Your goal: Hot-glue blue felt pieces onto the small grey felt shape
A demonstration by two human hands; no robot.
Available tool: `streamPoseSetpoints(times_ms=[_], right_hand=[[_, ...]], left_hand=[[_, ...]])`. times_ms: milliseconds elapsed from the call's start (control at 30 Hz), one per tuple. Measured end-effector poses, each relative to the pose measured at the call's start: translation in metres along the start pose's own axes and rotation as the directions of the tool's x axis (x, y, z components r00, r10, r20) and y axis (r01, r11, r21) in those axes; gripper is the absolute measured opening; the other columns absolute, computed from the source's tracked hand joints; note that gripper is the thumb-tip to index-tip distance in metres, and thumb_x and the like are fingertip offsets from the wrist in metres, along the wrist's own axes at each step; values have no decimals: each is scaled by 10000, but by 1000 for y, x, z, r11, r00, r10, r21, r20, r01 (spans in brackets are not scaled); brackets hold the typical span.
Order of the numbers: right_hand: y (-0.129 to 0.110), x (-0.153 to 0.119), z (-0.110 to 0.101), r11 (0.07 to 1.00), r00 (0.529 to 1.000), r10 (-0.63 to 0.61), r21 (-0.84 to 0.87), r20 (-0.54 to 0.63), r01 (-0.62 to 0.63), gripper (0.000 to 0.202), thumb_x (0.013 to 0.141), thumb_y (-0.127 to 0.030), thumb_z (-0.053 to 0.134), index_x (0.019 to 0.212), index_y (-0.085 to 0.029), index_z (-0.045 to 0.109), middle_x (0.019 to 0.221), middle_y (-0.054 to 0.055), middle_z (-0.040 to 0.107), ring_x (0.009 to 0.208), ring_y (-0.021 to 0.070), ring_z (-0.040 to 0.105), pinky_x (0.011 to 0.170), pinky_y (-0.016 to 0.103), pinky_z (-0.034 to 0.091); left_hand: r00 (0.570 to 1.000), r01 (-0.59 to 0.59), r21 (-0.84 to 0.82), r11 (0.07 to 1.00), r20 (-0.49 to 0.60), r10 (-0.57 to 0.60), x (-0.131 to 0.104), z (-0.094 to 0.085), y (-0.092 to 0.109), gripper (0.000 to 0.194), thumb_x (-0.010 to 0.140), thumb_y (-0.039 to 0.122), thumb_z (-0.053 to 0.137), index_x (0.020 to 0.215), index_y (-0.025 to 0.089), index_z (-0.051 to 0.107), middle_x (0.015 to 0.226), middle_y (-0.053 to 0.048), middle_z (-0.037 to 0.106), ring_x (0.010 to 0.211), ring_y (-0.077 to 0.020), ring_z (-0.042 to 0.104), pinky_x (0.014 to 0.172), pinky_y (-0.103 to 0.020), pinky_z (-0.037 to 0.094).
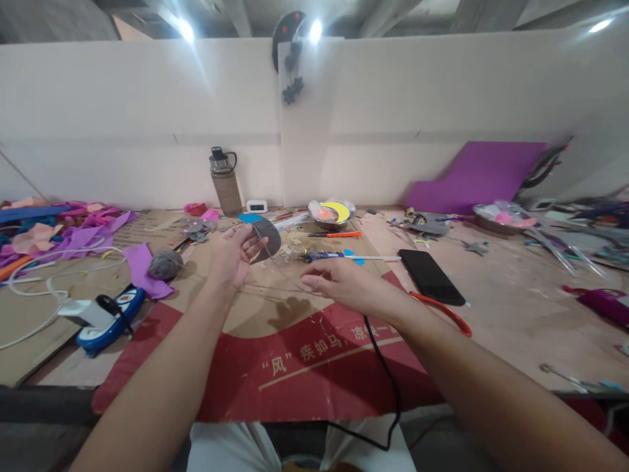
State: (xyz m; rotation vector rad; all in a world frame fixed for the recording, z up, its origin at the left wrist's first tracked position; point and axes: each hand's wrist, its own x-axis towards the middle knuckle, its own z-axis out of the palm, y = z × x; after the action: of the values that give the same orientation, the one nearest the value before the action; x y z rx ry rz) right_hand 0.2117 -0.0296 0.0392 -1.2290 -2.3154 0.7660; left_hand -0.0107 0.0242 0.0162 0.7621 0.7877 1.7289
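Note:
My left hand [234, 252] grips a dark grey disc [268, 239] by its left side, fingers closed on its edge. Grey yarn appears to be wrapped over this disc. My right hand [331, 280] is closed in a pinch to the right of it and lower. A thin strand runs from the disc toward those fingertips, faint and partly blurred. On the left lies a ball of grey yarn [166, 265]. Beyond my right hand is a glue gun [322, 255] with a white glue stick in its back.
Red-and-brown cardboard [304, 367] covers the table's front. A black phone [431, 276] and red-handled tool [445, 311] lie right. A blue power strip [111, 321] with white cables sits left. A bottle [226, 183] and metal bowl [331, 215] stand behind; a black cord [386, 367] hangs over the edge.

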Motion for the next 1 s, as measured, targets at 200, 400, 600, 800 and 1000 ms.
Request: streamPoseSetpoints(times_ms=[200,400,600,800,1000], right_hand=[[6,34,14,967,822,-184,53,-538,251,135,897,-234,563,984,-194,658,982,68,685,840,169,621,759,326,504],[5,64,22,889,728,-349,38,-591,457,255,868,-136,586,1101,-236,613,1099,56,679,916,164,641,856,353,546],[8,65,28,889,715,-354,22,-603,458,176,874,-141,582,1018,-220,644,1035,41,716,916,165,662,877,357,543],[11,64,27,877,706,-401,-20,-584,481,251,871,-135,574,1098,-224,633,1044,40,715,891,157,656,855,344,547],[12,64,26,879,715,-394,-9,-577,477,188,863,-131,580,1027,-205,636,1015,46,724,879,154,666,844,330,542]], left_hand=[[999,-5,48,999,34,3,-6,5,0,80,747,146,696,734,142,617,701,-13,693,595,-97,659,680,-239,600],[993,63,106,992,98,-73,-11,7,-3,103,700,157,722,752,136,636,739,-26,697,615,-98,660,662,-223,595],[986,110,102,989,111,-121,-12,7,-5,118,671,162,736,724,142,632,701,-12,680,574,-91,633,641,-222,594],[985,117,126,985,113,-131,-13,7,-3,120,674,169,741,731,137,641,622,20,628,491,-63,562,631,-220,589],[984,126,127,984,107,-140,-16,9,-2,80,696,144,721,743,119,660,698,-32,694,580,-99,644,618,-215,587]])
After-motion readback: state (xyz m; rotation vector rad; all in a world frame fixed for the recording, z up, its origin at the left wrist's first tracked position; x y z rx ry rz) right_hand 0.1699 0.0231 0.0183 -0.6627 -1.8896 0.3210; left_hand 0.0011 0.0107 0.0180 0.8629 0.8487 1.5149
